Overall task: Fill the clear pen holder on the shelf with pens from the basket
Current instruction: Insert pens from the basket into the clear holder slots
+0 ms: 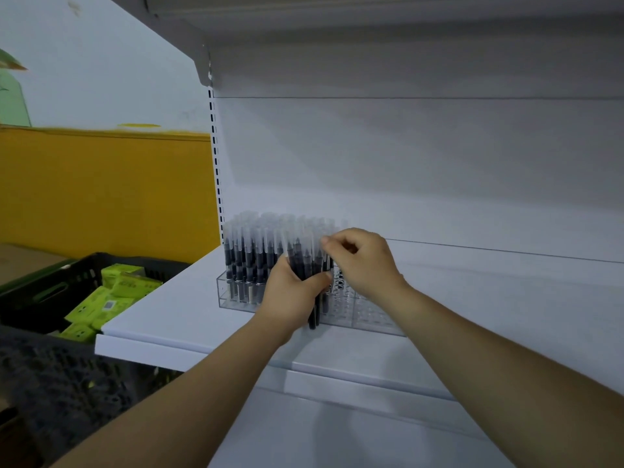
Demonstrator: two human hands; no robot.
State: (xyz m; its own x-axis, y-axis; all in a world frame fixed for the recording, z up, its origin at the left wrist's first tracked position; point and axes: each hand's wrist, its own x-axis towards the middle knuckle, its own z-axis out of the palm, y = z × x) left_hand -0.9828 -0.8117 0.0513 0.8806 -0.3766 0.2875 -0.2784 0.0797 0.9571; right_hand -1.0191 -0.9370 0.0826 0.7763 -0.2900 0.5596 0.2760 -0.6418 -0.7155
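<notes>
A clear pen holder (364, 315) stands on the white shelf (175, 298), near its left end. Its left part is packed with several upright black pens (250, 261) with frosted caps; the right part shows bare holes. My left hand (290, 292) grips a bunch of black pens (312, 265) upright in front of the holder's middle. My right hand (363, 261) is just right of the bunch and pinches the cap end of one pen at its top. The black basket (40, 295) sits lower left, holding green boxes (111, 298).
A second dark crate (50, 376) lies at the lower left below the shelf edge. The shelf's back panel (405, 163) rises behind the holder, and an upper shelf (371, 21) hangs overhead. A yellow wall (101, 190) stands at left.
</notes>
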